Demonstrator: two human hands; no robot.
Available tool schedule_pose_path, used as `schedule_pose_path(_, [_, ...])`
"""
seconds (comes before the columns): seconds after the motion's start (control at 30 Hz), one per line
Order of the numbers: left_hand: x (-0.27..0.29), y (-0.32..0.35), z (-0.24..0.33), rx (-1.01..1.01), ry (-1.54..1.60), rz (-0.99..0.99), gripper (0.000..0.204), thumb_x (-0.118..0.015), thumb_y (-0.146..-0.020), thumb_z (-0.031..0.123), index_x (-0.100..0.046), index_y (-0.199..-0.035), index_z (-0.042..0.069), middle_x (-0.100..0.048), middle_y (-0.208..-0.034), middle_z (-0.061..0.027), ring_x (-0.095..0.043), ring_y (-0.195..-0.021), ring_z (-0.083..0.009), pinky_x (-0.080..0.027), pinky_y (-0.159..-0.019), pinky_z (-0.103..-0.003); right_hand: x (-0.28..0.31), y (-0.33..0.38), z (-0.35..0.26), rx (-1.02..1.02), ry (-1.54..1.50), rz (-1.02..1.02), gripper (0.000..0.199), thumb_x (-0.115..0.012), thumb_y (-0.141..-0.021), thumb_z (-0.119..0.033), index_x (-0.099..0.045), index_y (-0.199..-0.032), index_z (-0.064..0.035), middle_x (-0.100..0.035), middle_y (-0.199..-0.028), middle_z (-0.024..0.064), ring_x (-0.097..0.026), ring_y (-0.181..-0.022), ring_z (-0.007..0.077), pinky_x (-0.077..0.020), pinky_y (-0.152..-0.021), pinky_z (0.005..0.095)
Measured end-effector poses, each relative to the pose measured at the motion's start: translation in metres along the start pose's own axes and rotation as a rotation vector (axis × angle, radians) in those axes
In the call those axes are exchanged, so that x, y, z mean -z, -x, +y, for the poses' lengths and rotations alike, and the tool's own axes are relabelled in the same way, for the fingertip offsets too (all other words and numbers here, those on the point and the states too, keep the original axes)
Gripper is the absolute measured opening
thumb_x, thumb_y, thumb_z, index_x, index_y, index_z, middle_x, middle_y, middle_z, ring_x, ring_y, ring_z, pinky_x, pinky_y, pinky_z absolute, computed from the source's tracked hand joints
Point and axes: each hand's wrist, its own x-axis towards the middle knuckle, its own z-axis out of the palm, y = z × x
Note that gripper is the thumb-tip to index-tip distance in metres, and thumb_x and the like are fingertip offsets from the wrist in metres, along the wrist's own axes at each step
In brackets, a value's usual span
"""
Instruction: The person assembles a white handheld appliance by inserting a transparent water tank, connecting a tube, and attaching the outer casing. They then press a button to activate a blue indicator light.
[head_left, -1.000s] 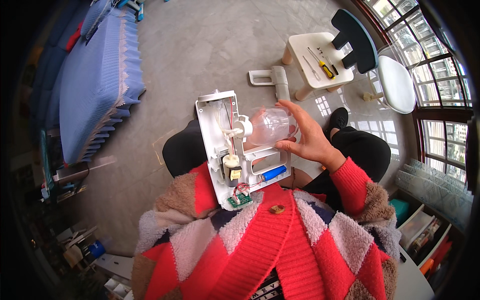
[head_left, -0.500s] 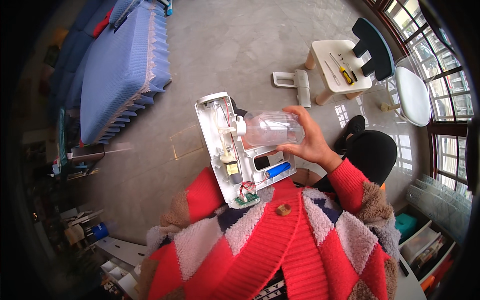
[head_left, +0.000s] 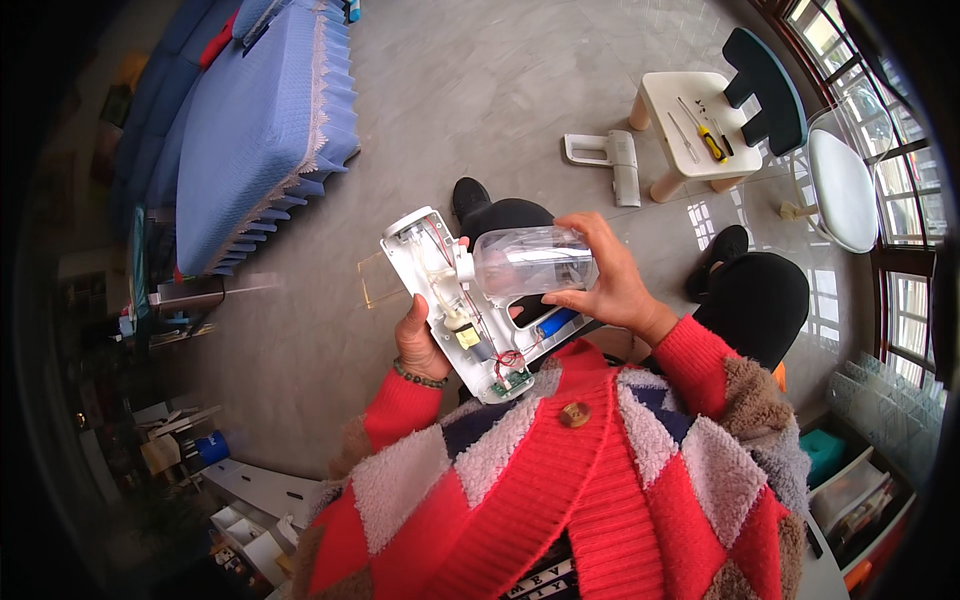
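My left hand (head_left: 420, 345) holds the lower left edge of an opened white sprayer housing (head_left: 405, 238), thumb on the rim and fingers hidden beneath. Inside the housing lie a small pump motor (head_left: 466, 338) with a yellow label, thin tubing, red wires (head_left: 510, 358), a green circuit board (head_left: 512, 384) and a blue cylindrical battery (head_left: 556, 322) in the handle. A clear plastic bottle (head_left: 530, 262) lies sideways, its neck against the housing's white fitting (head_left: 465, 265). Around the bottle's base my right hand (head_left: 622, 285) is closed, thumb below and fingers above.
The other white housing half (head_left: 622, 165) lies on the tiled floor. Beyond it, a small cream table (head_left: 690, 95) bears a yellow-handled screwdriver (head_left: 712, 142), other slim tools and small screws. A white-seated chair (head_left: 842, 190) stands right; a blue-covered sofa (head_left: 255, 130) stands left.
My left hand has come into sight at the housing's left edge. The housing has turned slightly, its lower end shifting right, and the bottle has moved a little left with my right hand.
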Motion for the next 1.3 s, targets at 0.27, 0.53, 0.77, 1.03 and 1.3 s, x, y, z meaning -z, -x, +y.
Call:
schedule_pose_path(0.27, [0.017,0.000,0.015,0.018,0.042,0.243,0.050,-0.065,-0.092,0.011,-0.047,-0.138,0.003,-0.060,-0.128,-0.0126,-0.062,-0.115,-0.0281,-0.050,-0.100,-0.045,-0.009,-0.007,-0.004,-0.040,0.052,-0.032,0.084,-0.090,-0.063,-0.021,-0.047,-0.133,-0.0045,-0.052,-0.126,0.0176,-0.055,-0.114,0.0362,-0.0466,-0.096,0.0402])
schedule_pose_path(0.53, [0.017,-0.007,0.013,-0.039,-0.077,0.259,0.046,-0.068,-0.086,0.002,-0.053,-0.129,0.002,-0.065,-0.117,-0.0087,-0.066,-0.104,-0.0227,-0.054,-0.092,-0.039,-0.011,-0.010,-0.005,-0.043,0.040,-0.056,0.089,-0.090,-0.063,-0.019,-0.044,-0.137,-0.0054,-0.052,-0.128,0.0179,-0.055,-0.116,0.0367,-0.0463,-0.097,0.0400])
schedule_pose_path(0.77, [0.018,-0.005,0.014,-0.051,-0.202,0.263,0.056,-0.075,-0.081,0.004,-0.052,-0.131,0.005,-0.063,-0.119,-0.0067,-0.062,-0.108,-0.0203,-0.049,-0.095,-0.036,-0.004,-0.011,0.000,0.066,0.044,-0.032,0.088,-0.088,-0.062,-0.014,-0.043,-0.138,-0.0070,-0.050,-0.132,0.0183,-0.056,-0.115,0.0379,-0.0482,-0.096,0.0407])
schedule_pose_path(1.03, [0.004,-0.004,0.014,-0.124,-0.229,0.278,0.046,-0.077,-0.079,0.001,-0.059,-0.121,0.003,-0.068,-0.109,-0.0060,-0.065,-0.097,-0.0163,-0.051,-0.088,-0.030,-0.001,-0.011,0.006,0.062,0.017,-0.071,0.088,-0.087,-0.066,-0.016,-0.041,-0.141,-0.0025,-0.050,-0.133,0.0201,-0.053,-0.121,0.0374,-0.0419,-0.103,0.0405])
schedule_pose_path(1.3, [-0.001,-0.002,0.014,-0.156,-0.341,0.252,0.054,-0.077,-0.079,0.005,-0.053,-0.128,0.001,-0.065,-0.117,-0.0104,-0.063,-0.106,-0.0197,-0.048,-0.095,-0.034,-0.003,-0.010,0.011,-0.033,-0.207,-0.087,0.093,-0.088,-0.064,-0.012,-0.040,-0.143,-0.0060,-0.054,-0.133,0.0141,-0.054,-0.121,0.0302,-0.0418,-0.104,0.0387])
